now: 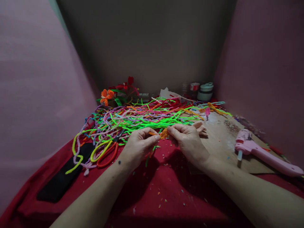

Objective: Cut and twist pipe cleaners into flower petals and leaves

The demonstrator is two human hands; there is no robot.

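Note:
Between my two hands, above the red cloth, is a small orange pipe-cleaner piece (163,133). My left hand (143,142) pinches an orange pipe-cleaner end between thumb and forefinger. The thumb and fingers of my right hand (184,139) are closed on the folded or bundled part of the same orange piece. A green strand hangs just below my left fingers; whether it is attached I cannot tell. Left of my left hand lie scissors (106,153) with yellow and red handles. Right behind the hands spreads a heap of bright green pipe cleaners (152,123).
A pink glue gun (263,152) rests on a brown board (220,142) at the right. A black flat object (64,177) lies at left. Pipe-cleaner flowers (106,96) stand behind the heap, with a lidded cup (205,91) at back right. Scraps dot the red cloth (171,196).

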